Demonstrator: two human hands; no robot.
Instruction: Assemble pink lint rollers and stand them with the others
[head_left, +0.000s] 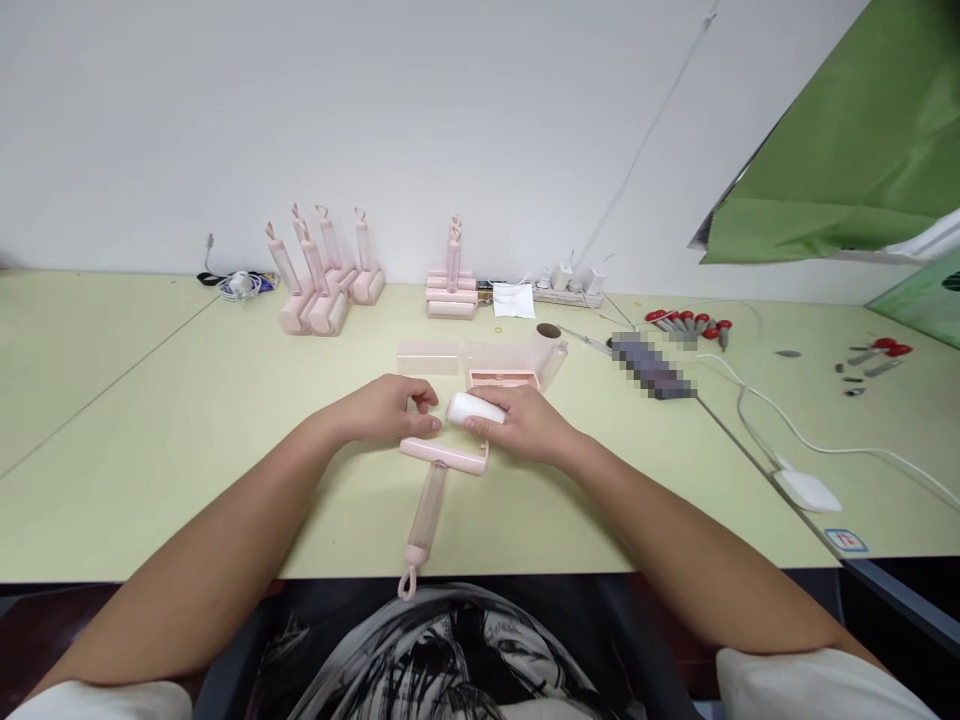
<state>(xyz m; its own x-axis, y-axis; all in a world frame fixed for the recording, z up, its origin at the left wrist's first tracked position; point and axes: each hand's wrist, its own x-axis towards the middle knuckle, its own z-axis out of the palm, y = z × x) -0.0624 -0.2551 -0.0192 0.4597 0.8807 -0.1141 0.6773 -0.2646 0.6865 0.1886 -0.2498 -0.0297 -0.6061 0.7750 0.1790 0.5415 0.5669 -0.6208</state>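
Observation:
A white roll [474,409] is held in my right hand [525,424], its left end pointing toward my other hand. My left hand [391,408] holds nothing; its fingers are curved and apart, just left of the roll. Below both hands lies a pink T-shaped roller handle [429,505] with a clear grip and a loop at its end near the table edge. Behind my right hand sits an open pink case part [504,379], partly hidden by the fingers. Pale pink covers [427,357] lie flat behind my hands, beside a clear handle [554,364].
Assembled pink rollers [320,307] stand at the back left, more [451,300] at back centre. A power strip [562,290] with chargers runs along the wall. A pixelated object [651,366], red-ended tools [697,322] and a white cabled device [808,491] are on the right.

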